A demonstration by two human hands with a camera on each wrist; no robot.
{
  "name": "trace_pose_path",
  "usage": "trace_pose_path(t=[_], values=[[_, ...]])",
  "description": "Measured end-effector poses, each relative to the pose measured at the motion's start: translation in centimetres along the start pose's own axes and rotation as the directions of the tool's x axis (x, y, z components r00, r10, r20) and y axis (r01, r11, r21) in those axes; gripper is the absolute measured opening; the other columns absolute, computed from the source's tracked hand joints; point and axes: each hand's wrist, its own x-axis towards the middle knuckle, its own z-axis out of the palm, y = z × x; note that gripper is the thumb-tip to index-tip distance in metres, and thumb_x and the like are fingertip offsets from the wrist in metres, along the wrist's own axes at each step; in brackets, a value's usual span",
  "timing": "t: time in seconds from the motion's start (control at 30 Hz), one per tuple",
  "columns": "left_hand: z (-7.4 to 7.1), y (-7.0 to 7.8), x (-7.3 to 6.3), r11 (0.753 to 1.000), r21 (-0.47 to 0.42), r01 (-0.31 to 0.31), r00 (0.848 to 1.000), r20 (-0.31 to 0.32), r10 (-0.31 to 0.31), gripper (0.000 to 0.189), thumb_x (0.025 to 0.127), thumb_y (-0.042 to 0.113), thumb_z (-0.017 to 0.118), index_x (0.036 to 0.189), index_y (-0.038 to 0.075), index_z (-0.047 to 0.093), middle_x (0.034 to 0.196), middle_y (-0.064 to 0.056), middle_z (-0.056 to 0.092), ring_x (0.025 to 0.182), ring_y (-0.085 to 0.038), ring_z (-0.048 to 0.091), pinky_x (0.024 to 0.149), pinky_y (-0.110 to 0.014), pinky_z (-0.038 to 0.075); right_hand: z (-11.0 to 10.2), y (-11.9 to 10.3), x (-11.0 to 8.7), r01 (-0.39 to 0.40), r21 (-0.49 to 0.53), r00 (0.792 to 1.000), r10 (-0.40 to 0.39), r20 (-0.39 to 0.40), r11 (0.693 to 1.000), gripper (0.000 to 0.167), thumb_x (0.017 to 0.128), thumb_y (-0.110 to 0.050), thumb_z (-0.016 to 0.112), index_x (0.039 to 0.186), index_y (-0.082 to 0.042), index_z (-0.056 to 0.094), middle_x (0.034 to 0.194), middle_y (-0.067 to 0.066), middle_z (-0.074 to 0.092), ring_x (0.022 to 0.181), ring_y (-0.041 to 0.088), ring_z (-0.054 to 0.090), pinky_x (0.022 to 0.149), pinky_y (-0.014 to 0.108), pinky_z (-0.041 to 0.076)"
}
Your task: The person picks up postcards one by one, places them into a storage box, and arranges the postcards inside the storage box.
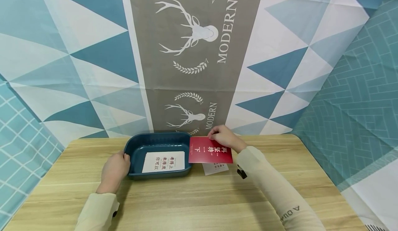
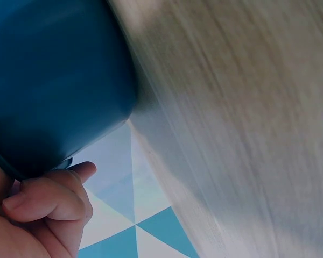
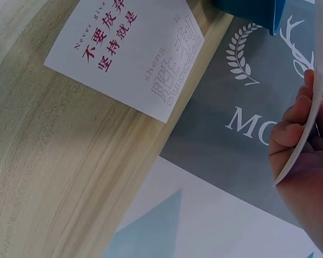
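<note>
At the left end of a dark blue plastic tray (image 1: pixel 133 155), my left hand (image 1: pixel 115 167) grips the rim; the left wrist view shows curled fingers (image 2: pixel 54 199) at the tray's edge. Inside the tray lies a white card (image 1: pixel 163 162) with red print. My right hand (image 1: pixel 226 136) pinches a red card (image 1: pixel 206 149) with white characters by its far edge, held above the table just right of the tray. Under it, partly covered in the head view, a white card (image 3: pixel 126 54) with red characters lies on the table.
The wood-grain table (image 1: pixel 174 203) reaches back to a wall hung with a patterned cloth (image 1: pixel 186 79) of triangles, deer heads and lettering. Teal tile-patterned cloth (image 1: pixel 357 96) hangs at the right side.
</note>
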Motion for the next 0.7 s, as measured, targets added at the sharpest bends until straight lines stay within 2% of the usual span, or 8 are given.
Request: trace_pose_path(t=[0.7], values=[[-0.1,0.1,0.0,1.0,-0.005,0.002,1.0,0.004,-0.002,0.033,0.096,0.015,0.032,0.072,0.001,0.049,0.07,-0.016,0.052,0.063,-0.027,0.046,0.059,-0.04,0.04,1.3,-0.7,0.9,0.021,-0.019,1.0,-0.022,-0.003,1.0,0.016,0.088,-0.015,0.056,0.092,-0.01,0.071,0.096,0.004,0.065,0.09,0.018,0.055,0.084,0.035,0.047]])
